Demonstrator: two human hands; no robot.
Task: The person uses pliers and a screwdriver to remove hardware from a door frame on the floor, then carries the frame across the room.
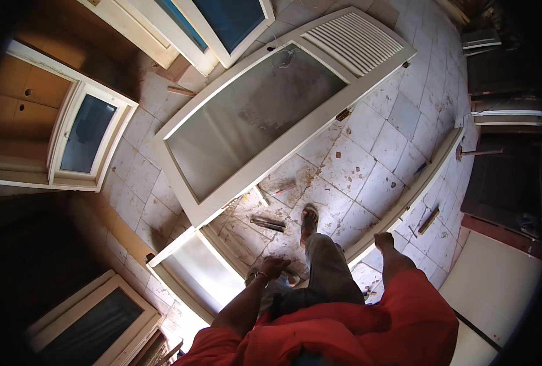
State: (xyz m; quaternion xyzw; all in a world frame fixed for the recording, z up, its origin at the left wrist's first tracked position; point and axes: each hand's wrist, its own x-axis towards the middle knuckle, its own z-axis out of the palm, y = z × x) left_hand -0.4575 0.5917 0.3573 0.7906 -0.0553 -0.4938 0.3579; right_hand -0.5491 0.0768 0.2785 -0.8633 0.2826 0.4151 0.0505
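My right hand (pixel 383 241) is closed at the near edge of a long white wooden frame piece (pixel 412 190), which slants away to the far right. Near my bent left knee is my left hand (pixel 275 267), a bracelet on its wrist; its fingers are loosely apart and hold nothing I can see. Ahead of me lies a large white door (pixel 222 206) with a grey mesh or glass panel and a louvred end. On the tiles between it and my foot rest dark, elongated hand tools (pixel 268 224), their exact kind unclear.
A white-framed pale panel (pixel 198 268) lies close on the left. Other white-framed windows (pixel 88 133) stand at the far left, one more (pixel 100 323) at lower left. Debris and a small bar (pixel 428 221) litter the tiles. A pale board (pixel 497 274) sits at right.
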